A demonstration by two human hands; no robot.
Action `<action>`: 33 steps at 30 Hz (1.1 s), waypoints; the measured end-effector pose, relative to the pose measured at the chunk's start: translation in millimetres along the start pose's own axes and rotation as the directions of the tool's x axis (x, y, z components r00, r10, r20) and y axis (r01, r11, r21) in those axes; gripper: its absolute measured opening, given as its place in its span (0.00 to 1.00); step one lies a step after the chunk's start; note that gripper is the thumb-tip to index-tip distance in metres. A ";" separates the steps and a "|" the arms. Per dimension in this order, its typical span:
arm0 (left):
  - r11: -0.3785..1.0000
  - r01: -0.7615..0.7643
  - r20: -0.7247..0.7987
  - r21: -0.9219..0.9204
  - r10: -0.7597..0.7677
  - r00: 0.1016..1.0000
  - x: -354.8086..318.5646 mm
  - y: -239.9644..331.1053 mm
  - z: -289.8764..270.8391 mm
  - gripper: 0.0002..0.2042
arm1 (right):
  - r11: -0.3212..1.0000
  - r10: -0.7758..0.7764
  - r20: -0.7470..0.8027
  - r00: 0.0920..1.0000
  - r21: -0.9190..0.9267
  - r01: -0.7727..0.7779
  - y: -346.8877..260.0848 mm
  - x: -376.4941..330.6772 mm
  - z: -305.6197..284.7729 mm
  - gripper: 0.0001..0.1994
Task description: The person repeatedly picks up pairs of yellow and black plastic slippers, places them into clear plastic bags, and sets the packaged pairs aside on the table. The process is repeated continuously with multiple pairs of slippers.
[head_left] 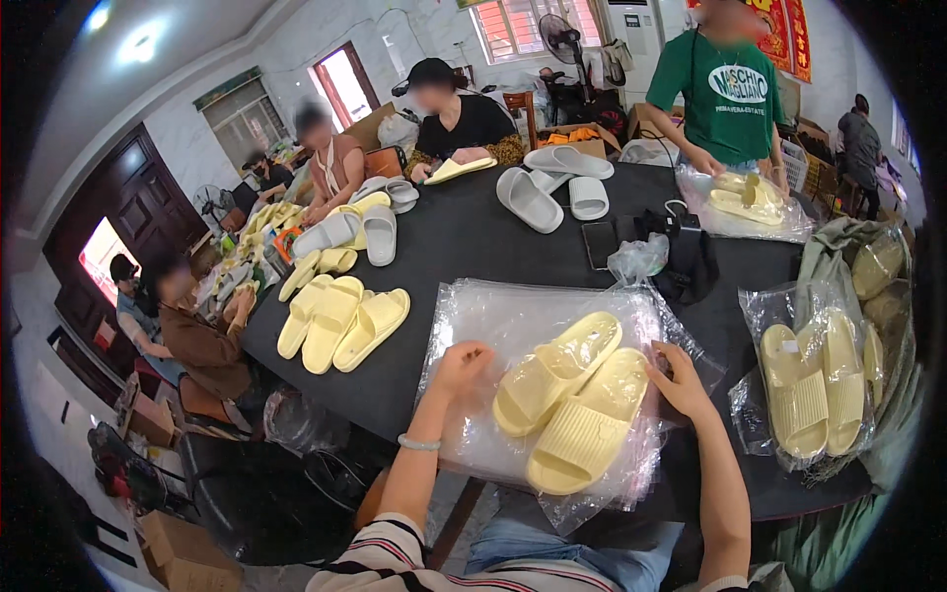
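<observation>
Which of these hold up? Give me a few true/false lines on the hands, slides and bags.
1. Two pale yellow slides lie on a clear bag between the hands. True.
2. The left hand holds a grey slide. False: it rests on the bag's left part, holding no slide.
3. The right hand is at the bag's right edge, beside the nearer slide. True.
4. The table is white. False: it is black.
5. A bagged pair of yellow slides lies to the right. True.
6. The three slides at the left are bagged. False: they lie bare on the table.
</observation>
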State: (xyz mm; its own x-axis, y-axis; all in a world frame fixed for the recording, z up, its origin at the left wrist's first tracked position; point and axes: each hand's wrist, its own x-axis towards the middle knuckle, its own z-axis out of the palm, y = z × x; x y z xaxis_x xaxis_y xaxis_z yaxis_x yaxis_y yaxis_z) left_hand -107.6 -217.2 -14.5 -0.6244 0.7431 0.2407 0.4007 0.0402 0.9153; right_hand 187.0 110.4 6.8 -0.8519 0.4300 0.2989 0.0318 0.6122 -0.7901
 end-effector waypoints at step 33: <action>0.965 -0.095 -0.347 -0.246 0.004 0.938 12.1 -8.9 -6.2 0.15 | 0.934 0.328 0.113 0.938 0.110 -0.340 -23.5 -12.0 -61.6 0.30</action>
State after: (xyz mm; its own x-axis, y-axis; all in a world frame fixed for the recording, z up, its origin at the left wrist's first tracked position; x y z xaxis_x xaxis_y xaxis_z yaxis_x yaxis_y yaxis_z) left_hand -122.9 -212.7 -17.7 -0.8165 0.4656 0.3414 0.2811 -0.1959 0.9395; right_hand 228.6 131.7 54.8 -0.8476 0.5291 -0.0398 0.2623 0.3526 -0.8982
